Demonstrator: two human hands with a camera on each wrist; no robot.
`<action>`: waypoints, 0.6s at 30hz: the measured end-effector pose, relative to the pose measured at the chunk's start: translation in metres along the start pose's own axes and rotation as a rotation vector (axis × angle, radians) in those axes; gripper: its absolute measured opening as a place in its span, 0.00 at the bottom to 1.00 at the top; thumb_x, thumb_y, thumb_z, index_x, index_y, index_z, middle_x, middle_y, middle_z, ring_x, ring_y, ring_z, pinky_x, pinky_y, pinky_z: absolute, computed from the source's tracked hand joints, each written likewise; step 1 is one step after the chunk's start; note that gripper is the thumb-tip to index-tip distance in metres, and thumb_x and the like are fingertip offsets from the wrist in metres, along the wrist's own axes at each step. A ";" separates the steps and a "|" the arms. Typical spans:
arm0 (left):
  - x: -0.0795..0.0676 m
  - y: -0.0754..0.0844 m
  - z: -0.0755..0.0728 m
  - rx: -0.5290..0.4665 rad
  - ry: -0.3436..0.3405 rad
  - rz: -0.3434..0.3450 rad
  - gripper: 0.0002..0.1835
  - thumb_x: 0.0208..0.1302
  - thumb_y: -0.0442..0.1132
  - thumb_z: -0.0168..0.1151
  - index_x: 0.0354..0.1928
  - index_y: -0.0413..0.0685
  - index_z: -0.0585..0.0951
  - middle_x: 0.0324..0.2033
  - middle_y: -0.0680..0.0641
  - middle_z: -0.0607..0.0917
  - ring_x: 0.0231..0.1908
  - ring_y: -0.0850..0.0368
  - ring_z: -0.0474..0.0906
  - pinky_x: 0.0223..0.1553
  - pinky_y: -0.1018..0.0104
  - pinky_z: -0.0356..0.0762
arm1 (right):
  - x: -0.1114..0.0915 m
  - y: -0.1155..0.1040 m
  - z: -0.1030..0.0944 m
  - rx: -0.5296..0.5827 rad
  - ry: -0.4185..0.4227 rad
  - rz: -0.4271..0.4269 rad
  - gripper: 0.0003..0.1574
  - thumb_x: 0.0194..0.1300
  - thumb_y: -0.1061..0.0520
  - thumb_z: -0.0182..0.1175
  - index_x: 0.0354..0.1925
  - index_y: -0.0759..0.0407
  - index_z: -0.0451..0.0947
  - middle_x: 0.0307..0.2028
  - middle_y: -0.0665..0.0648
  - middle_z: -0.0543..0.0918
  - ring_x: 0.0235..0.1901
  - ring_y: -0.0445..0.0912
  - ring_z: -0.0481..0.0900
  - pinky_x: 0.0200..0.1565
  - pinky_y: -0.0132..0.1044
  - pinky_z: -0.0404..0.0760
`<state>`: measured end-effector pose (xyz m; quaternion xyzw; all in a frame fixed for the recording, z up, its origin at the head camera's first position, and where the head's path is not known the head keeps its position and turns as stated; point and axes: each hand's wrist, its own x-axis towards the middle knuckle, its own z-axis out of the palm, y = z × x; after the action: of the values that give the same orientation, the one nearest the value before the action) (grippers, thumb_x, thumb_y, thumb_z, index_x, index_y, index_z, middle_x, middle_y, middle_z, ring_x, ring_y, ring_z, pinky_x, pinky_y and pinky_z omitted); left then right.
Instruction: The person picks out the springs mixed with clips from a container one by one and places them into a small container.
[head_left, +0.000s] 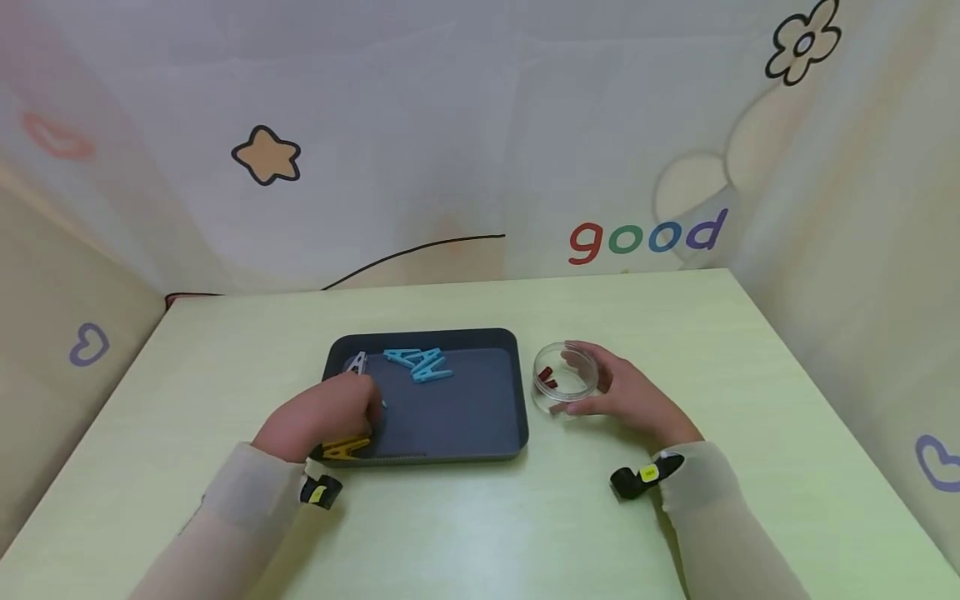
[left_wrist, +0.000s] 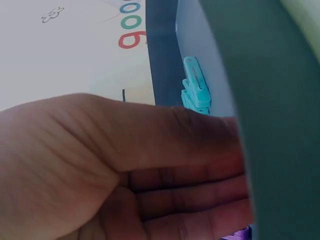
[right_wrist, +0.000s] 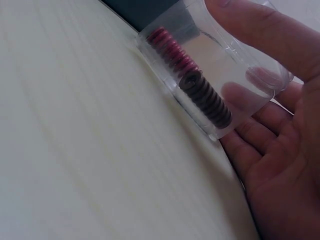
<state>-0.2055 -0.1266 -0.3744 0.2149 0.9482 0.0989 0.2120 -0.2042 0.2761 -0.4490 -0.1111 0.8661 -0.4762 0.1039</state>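
My left hand (head_left: 337, 408) reaches down into the left part of a dark grey tray (head_left: 480, 454). A small light-blue tip shows beside its fingers; the tray wall hides the fingertips in the left wrist view, and I cannot tell whether they pinch anything. A pale clothespin (head_left: 358, 362) lies just beyond this hand, a yellow clothespin (head_left: 345, 448) by the tray's near-left corner. Several light-blue clothespins (head_left: 431, 375) lie together toward the back. Right of the tray, my right hand (head_left: 626, 392) grips a clear round jar (head_left: 543, 404) holding a red coil spring (right_wrist: 172, 50) and a dark coil spring (right_wrist: 207, 100).
The pale wooden table (head_left: 480, 533) carries the tray and jar side by side, with a narrow gap between them. A printed curtain (head_left: 420, 167) hangs behind the table and along both sides.
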 end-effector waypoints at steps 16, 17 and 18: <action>0.011 -0.001 0.010 0.122 0.048 -0.027 0.02 0.60 0.33 0.65 0.34 0.41 0.84 0.27 0.49 0.82 0.27 0.56 0.73 0.35 0.64 0.79 | 0.003 0.001 0.000 -0.030 -0.004 0.007 0.58 0.45 0.37 0.75 0.70 0.32 0.57 0.68 0.46 0.69 0.70 0.52 0.62 0.69 0.56 0.62; 0.011 -0.001 0.011 0.143 0.054 -0.023 0.02 0.60 0.32 0.64 0.34 0.41 0.83 0.27 0.49 0.82 0.27 0.56 0.73 0.35 0.64 0.79 | 0.003 0.001 0.001 -0.031 -0.007 0.010 0.58 0.45 0.37 0.75 0.70 0.32 0.57 0.69 0.46 0.68 0.70 0.52 0.62 0.69 0.56 0.62; 0.010 -0.001 0.012 0.165 0.058 -0.024 0.03 0.61 0.31 0.63 0.35 0.40 0.83 0.26 0.48 0.82 0.26 0.56 0.73 0.35 0.65 0.79 | 0.003 0.001 0.002 -0.032 -0.012 0.009 0.58 0.45 0.37 0.75 0.70 0.32 0.57 0.69 0.47 0.68 0.70 0.52 0.62 0.68 0.56 0.62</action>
<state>-0.2087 -0.1214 -0.3888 0.2174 0.9614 0.0242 0.1670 -0.2067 0.2744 -0.4509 -0.1114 0.8735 -0.4611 0.1095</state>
